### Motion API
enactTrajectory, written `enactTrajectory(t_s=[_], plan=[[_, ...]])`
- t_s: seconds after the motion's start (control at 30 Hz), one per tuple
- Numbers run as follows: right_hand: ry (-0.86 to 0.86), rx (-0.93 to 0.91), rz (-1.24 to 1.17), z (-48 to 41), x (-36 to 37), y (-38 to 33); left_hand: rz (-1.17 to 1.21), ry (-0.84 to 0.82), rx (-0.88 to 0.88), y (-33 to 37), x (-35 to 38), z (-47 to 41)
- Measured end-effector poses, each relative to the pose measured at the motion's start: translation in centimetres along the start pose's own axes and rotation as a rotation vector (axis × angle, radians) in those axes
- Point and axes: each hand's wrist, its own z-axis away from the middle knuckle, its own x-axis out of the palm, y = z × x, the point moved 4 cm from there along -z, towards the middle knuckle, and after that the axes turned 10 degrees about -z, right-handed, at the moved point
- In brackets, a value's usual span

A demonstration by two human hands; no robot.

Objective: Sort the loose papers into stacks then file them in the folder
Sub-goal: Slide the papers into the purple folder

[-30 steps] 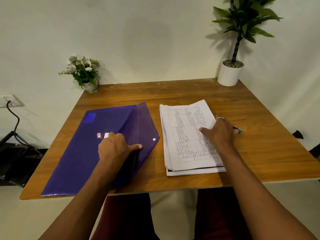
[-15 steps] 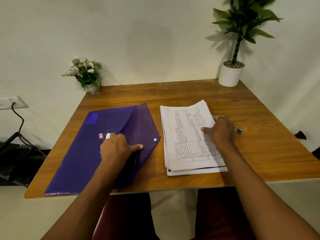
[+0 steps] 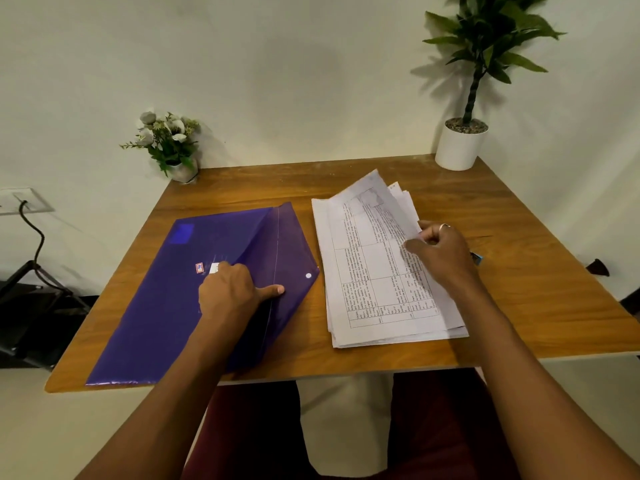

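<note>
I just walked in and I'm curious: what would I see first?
The big purple folder on the left of the table, flap open, gripped by the left hand. To its right, the right hand pinches up the edge of the paper stack.

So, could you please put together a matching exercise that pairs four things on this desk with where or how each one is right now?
Things:
1. purple folder
2. paper stack
3. leafy plant in the white pot
4. small flower pot

Places or states:
A. far right corner of the table
B. flap open, under the left hand
C. far left corner
D. right edge pinched up by the right hand

Pairs: 1-B, 2-D, 3-A, 4-C.
</note>
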Motion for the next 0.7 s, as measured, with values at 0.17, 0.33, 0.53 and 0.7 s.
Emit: enactTrajectory(t_s=[0.17, 0.33, 0.53, 0.7], plan=[[-0.045, 0.017, -0.331, -0.4, -0.5, 0.3, 0.006, 0.004, 0.001, 0.0, 0.0, -0.1], [-0.200, 0.112, -0.475, -0.4, 1.5, -0.2, 0.006, 0.007, -0.008, 0.0, 0.2, 0.0], [-0.550, 0.322, 0.046, 1.9, 6.2, -0.3, 0.039, 0.029, -0.004, -0.1, 0.6, -0.1], [-0.502, 0.168, 0.318, 2.6, 7.4, -1.2, 0.069, 0.003, -0.011, -0.1, 0.8, -0.4]])
